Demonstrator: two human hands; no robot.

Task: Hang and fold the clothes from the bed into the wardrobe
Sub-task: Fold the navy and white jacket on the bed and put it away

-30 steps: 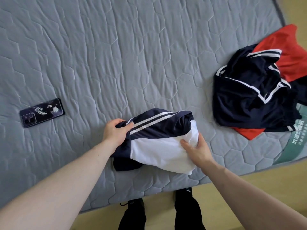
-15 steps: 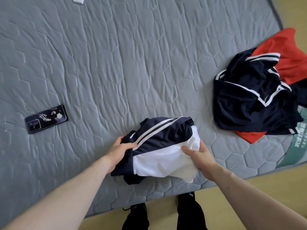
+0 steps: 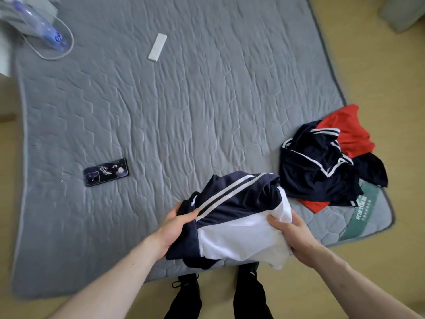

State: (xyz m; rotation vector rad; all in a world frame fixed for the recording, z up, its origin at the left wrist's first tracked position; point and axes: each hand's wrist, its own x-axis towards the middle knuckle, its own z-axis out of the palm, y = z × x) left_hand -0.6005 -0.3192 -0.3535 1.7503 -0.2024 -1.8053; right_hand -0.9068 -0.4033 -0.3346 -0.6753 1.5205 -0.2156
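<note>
A folded navy and white garment (image 3: 236,217) with two white stripes is held at the near edge of the grey quilted mattress (image 3: 174,107). My left hand (image 3: 177,224) grips its left side, thumb on top. Its right end is clasped by my right hand (image 3: 292,236), fingers over the white cloth. The bundle is lifted a little, its lower edge hanging past the mattress edge. To the right lies a loose heap of navy striped clothes (image 3: 317,171) on a red garment (image 3: 345,130).
A dark phone (image 3: 105,172) lies on the mattress to the left. A small white box (image 3: 157,47) sits further back. A clear plastic bag (image 3: 39,26) is at the far left corner. Wooden floor (image 3: 379,88) borders the mattress; my black shoes (image 3: 186,288) stand below.
Both hands have drawn the folded garment toward me and up off the mattress. My view has pulled back, showing more of the mattress and the floor.
</note>
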